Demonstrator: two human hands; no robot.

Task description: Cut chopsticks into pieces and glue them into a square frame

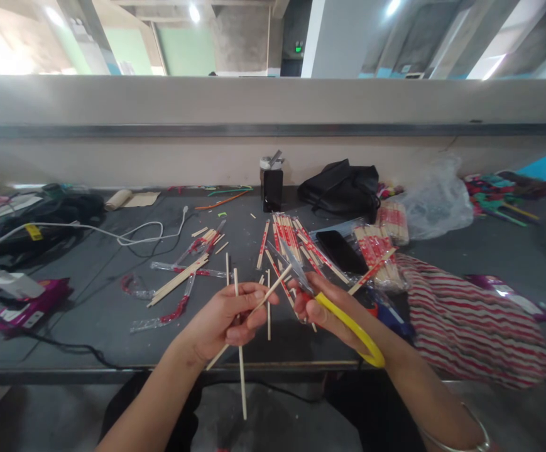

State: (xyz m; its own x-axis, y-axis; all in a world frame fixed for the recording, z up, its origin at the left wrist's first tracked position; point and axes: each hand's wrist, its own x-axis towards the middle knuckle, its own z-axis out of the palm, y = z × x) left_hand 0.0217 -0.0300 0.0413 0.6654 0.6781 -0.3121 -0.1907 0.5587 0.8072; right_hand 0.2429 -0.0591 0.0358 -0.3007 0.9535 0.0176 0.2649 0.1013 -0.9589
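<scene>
My left hand (pixel 235 314) is closed around several thin wooden chopsticks (pixel 242 383). One of them slants up to the right, its tip near the scissor blades. In my right hand (pixel 333 307) is a pair of scissors (pixel 350 323) with yellow handles, the blades pointing up and left and slightly parted. Whether the blades touch the slanted stick I cannot tell. Beyond my hands lie paired chopsticks in red-printed wrappers (pixel 286 231). To the left, a bundle of bare sticks (pixel 178 280) rests among torn clear wrappers (pixel 173 316).
A black phone (pixel 342 251) lies by bagged chopsticks (pixel 377 251) on the right. Striped cloth (pixel 475 320) covers the right front edge. A black bag (pixel 341 188) and a dark bottle (pixel 271 183) stand at the back. A white cable (pixel 93 229) with a charger (pixel 18 284) crosses the left.
</scene>
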